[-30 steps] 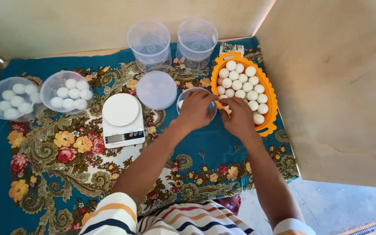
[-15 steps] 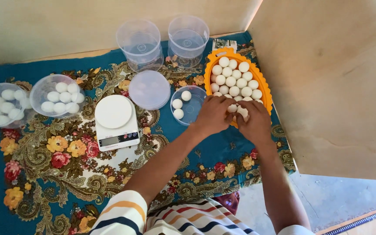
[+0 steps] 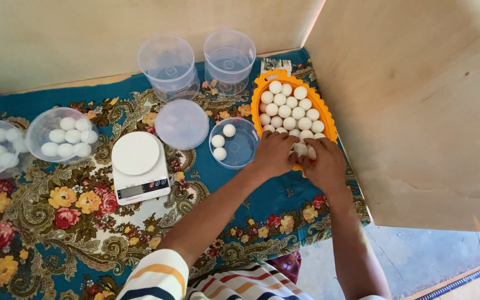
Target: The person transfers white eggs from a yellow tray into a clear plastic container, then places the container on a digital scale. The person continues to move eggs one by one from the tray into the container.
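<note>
From the head camera, your left hand (image 3: pixel 274 154) and right hand (image 3: pixel 324 163) rest curled over the white eggs (image 3: pixel 288 108) at the near end of the orange tray (image 3: pixel 326 115); whether either grips one, you cannot tell. Just left sits a clear bowl (image 3: pixel 242 153) holding three eggs.

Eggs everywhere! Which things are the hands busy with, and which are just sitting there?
In use: left hand, right hand, eggs, orange basket, small clear bowl.
Just sitting: white scale, two tall clear tubs, lid, two filled egg tubs.
</note>
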